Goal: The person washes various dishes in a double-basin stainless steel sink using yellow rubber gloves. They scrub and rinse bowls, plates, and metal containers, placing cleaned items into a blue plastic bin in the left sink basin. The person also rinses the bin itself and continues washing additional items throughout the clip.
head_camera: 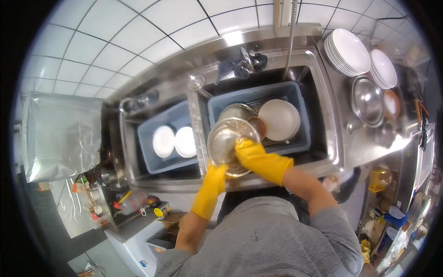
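My left hand [215, 180], in a yellow rubber glove, grips the near rim of a round metal bowl [225, 136]. My right hand [254, 154], gloved the same way, is inside the bowl; its fingertips are partly hidden, and whether it holds a scrubber I cannot tell. The bowl is over the left part of a grey plastic tub [301, 114] set in the right sink basin. Behind it in the tub lie another metal bowl [237, 111], a small brown bowl [258, 127] and stacked white plates [278, 119].
Two white dishes [163, 141] sit in a grey tub [147, 152] in the left basin. A faucet [246, 60] and hanging metal hose [291, 38] are at the back. Stacked white plates [349, 52] and a metal bowl [367, 100] occupy the right counter. A plastic-covered box [62, 135] stands left.
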`<action>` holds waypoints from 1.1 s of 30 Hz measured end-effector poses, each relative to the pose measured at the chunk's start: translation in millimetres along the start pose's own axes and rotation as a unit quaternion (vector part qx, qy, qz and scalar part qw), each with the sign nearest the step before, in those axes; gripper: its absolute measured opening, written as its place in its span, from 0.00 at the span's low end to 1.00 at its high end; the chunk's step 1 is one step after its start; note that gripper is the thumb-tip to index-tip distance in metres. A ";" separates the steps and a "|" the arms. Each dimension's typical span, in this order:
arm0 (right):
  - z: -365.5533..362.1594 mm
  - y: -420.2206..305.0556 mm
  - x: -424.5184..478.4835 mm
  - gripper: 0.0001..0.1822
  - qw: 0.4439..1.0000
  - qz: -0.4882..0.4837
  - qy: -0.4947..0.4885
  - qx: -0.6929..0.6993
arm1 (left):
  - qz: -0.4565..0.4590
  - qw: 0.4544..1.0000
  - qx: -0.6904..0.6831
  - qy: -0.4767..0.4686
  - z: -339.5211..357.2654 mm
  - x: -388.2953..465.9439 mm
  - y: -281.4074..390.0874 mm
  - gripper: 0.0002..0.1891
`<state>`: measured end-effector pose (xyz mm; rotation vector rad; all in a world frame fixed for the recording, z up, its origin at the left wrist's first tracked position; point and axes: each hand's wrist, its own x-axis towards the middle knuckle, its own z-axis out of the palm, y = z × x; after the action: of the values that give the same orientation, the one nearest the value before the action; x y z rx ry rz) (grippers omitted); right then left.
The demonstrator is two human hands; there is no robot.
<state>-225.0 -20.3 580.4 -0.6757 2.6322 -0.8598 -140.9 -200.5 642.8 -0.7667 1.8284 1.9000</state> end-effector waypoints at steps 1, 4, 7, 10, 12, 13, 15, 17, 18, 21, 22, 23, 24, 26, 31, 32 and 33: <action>43.8 13.5 -3.2 0.20 0.999 -0.005 -0.005 0.054 | 0.093 0.991 0.090 -0.017 -10.0 7.5 -30.7 0.24; 96.3 4.7 -3.0 0.20 0.938 0.011 -0.056 0.343 | 0.075 0.996 0.048 -0.013 5.8 4.3 -13.9 0.23; 37.9 -44.4 3.0 0.18 0.862 0.063 -0.235 0.445 | 0.033 0.997 0.043 0.059 -5.8 -1.4 -36.5 0.30; 7.4 -32.1 13.1 0.13 0.961 0.047 -0.248 0.111 | -0.009 0.988 0.011 0.153 4.8 -14.0 -8.3 0.39; 6.9 -3.5 17.3 0.12 0.990 -0.040 -0.117 -0.073 | 0.090 0.987 0.043 0.126 -12.7 -7.9 -36.8 0.45; 11.6 8.2 19.2 0.11 0.995 -0.034 -0.020 -0.092 | 0.132 0.981 0.056 0.130 -16.6 -2.9 -39.7 0.45; -24.3 14.7 25.6 0.11 0.991 -0.020 0.051 -0.120 | 0.183 0.967 0.076 0.158 -15.9 10.9 -41.2 0.44; -42.8 37.9 27.3 0.10 0.987 0.013 0.151 -0.042 | 0.168 0.966 0.087 0.176 -22.9 17.3 -33.6 0.41; -55.0 43.5 26.5 0.10 0.989 0.049 0.129 -0.045 | 0.141 0.971 0.084 0.175 -33.8 18.8 -34.5 0.38; -74.4 77.8 23.1 0.13 0.986 0.137 0.070 -0.068 | 0.142 0.957 0.162 0.195 -65.1 33.2 -78.9 0.33; -70.7 104.4 21.3 0.17 0.983 0.152 0.060 -0.080 | 0.138 0.968 0.125 0.167 -72.8 35.9 -82.9 0.32; -65.8 128.4 23.1 0.21 0.980 0.169 0.050 -0.093 | 0.134 0.978 0.088 0.135 -78.5 37.6 -84.1 0.32; -69.4 131.3 28.9 0.25 0.975 0.190 0.035 -0.110 | 0.049 0.992 0.033 0.112 -75.0 33.0 -85.5 0.36; -80.8 140.6 56.5 0.26 0.976 0.162 0.070 -0.129 | 0.111 0.988 -0.020 0.108 -64.1 27.4 -87.9 0.37; -92.8 143.3 164.3 0.27 0.992 0.030 0.041 -0.117 | 0.105 0.983 0.114 0.102 -24.1 18.9 -90.5 0.34; -87.9 142.6 185.3 0.27 0.993 0.044 0.005 -0.111 | 0.104 0.991 0.054 0.068 -12.5 17.5 -66.8 0.33; -81.0 140.7 199.2 0.27 0.992 0.057 -0.032 -0.105 | 0.080 0.992 0.086 0.052 -8.7 14.2 -60.9 0.33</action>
<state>-474.9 15.8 532.3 -0.5865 2.6976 -0.5249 -112.8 -206.2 586.5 -0.6893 2.1441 1.7960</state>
